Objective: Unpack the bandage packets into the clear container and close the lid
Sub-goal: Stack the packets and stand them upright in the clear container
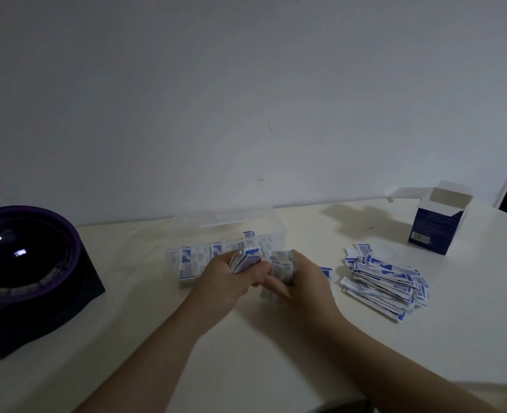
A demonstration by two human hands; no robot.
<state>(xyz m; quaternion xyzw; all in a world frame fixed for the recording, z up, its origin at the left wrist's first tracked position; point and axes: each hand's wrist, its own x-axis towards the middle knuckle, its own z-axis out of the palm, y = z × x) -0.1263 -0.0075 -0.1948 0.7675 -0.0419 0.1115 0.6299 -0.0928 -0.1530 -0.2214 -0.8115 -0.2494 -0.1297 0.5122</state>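
Pale table [246,353] fills the lower frame. At the left edge, a dark purple-rimmed round unit [29,263], well apart from the work and seemingly uninvolved.

Centre, near the wall: clear container [225,225]. Its top appears open and the lid cannot be made out. Packets stand on edge in a row along its front wall, probably to pack tightly.

Right of centre: loose pile of bandage packets [386,281] near the right arm, likely the feed stock. Upper right: opened cardboard box [438,225], flaps up, apparently emptied.

The left hand [225,281] is clenched round a squared-up bundle [246,259] just in front of the container. The right hand [303,278] grasps a second bundle [282,266]. The hands touch, probably to align edges before insertion.
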